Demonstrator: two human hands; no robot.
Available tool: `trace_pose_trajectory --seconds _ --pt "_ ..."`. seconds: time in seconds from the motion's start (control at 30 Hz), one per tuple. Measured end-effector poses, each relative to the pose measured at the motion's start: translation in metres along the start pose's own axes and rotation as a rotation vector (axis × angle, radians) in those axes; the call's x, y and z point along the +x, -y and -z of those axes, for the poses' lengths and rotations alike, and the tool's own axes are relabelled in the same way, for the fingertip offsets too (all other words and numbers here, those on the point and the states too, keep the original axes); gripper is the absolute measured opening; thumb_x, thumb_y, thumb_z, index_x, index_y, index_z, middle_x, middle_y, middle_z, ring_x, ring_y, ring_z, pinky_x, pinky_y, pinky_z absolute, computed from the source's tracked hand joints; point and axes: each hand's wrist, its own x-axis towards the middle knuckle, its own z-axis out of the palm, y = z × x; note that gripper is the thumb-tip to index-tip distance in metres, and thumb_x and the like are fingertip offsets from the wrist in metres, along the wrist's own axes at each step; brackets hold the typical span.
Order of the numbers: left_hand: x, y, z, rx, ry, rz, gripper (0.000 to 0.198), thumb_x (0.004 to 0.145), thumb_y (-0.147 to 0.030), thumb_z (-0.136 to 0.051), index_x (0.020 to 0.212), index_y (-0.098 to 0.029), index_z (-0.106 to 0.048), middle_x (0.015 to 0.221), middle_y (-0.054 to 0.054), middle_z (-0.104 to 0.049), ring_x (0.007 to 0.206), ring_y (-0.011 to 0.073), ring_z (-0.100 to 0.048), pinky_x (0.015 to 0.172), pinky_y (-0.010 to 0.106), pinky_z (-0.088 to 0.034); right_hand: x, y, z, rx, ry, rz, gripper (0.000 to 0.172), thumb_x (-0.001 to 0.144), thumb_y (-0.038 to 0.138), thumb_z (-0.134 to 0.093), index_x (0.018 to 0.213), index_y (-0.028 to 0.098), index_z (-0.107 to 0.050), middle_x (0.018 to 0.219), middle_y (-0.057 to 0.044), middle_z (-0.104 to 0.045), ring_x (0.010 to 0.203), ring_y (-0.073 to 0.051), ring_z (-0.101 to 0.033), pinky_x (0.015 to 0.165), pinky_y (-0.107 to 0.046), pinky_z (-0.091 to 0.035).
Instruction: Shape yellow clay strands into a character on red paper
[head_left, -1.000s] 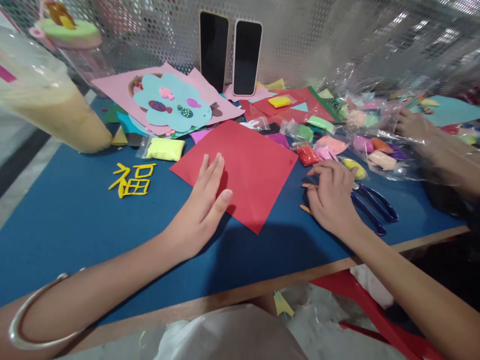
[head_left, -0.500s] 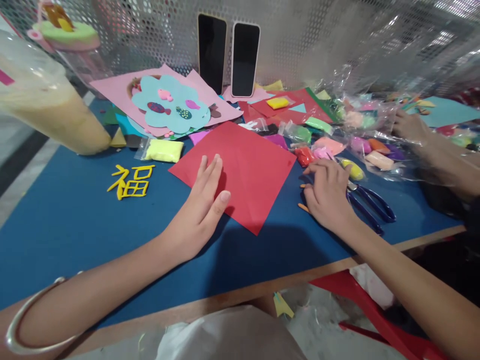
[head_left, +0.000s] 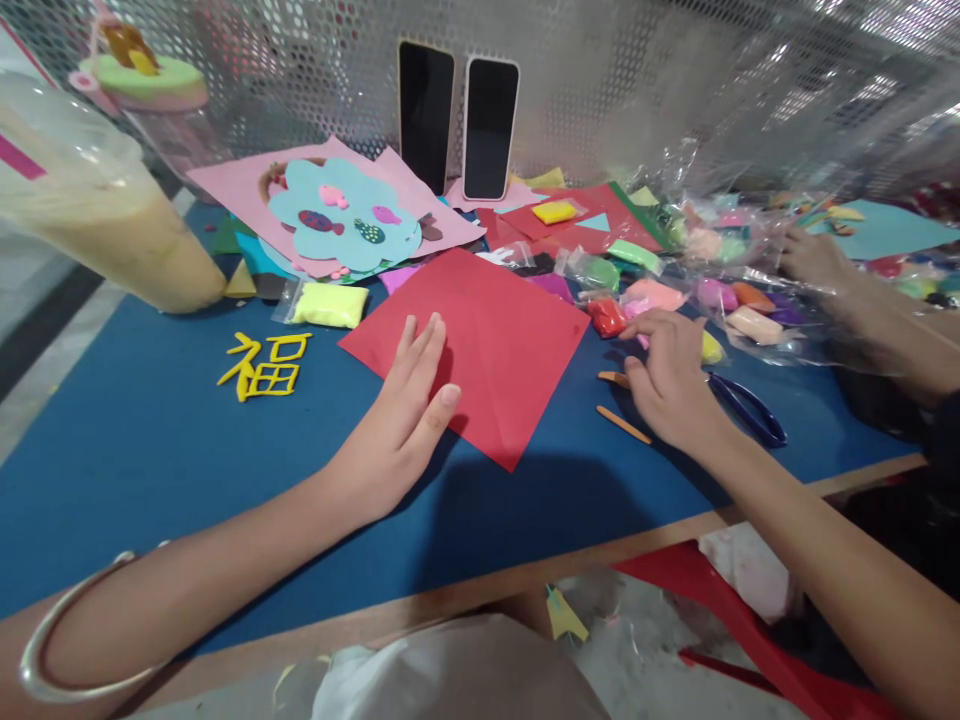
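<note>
A red paper sheet (head_left: 487,340) lies on the blue bench (head_left: 150,440); yellow clay characters (head_left: 266,365), blue-handled scissors (head_left: 750,410), a light-blue cutout (head_left: 345,215) with pink and dark spotted fish.

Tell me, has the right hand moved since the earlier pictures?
Yes. The right hand slid away from the near orange stick, now uncovered, toward the clay packets.
</note>
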Motion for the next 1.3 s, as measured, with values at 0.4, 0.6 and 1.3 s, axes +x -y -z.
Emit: trace_pose_trajectory --seconds 0.4,0.6,1.3 --pt "0.001 0.000 0.000 0.007 0.001 0.014 0.067 0.097 -0.059 -0.020 0.153 -0.024 -0.010 0.160 0.000 -0.006 0.146 0.0220 0.006 0.118 0.048 -0.009 0.001 0.015 0.002 -0.102 0.122 0.091 0.021 0.086 0.017 -0.040 0.105 0.019 -0.048 0.112 -0.014 -0.052 0.117 -0.033 -0.046 0.108 -0.066 -0.017" --pt "0.000 0.000 0.000 0.015 0.000 0.004 0.065 0.097 -0.058 -0.020 0.153 -0.026 -0.010 0.160 0.000 -0.007 0.146 0.0229 0.005 0.118 0.049 -0.011 0.006 0.012 0.002 -0.024 0.091 0.032 0.022 0.087 0.019 -0.038 0.107 0.023 -0.046 0.114 -0.014 -0.051 0.118 -0.032 -0.046 0.108 -0.066 -0.017" --pt "-0.001 -0.004 0.002 0.007 -0.008 0.004 0.061 0.099 -0.053 -0.024 0.152 -0.023 -0.016 0.160 0.002 -0.011 0.147 0.0200 0.001 0.118 0.046 -0.012 0.003 0.020 0.004 0.020 0.152 0.037 0.020 0.090 0.024 -0.038 0.108 0.023 -0.048 0.116 -0.012 -0.049 0.119 -0.031 -0.044 0.107 -0.065 -0.021"
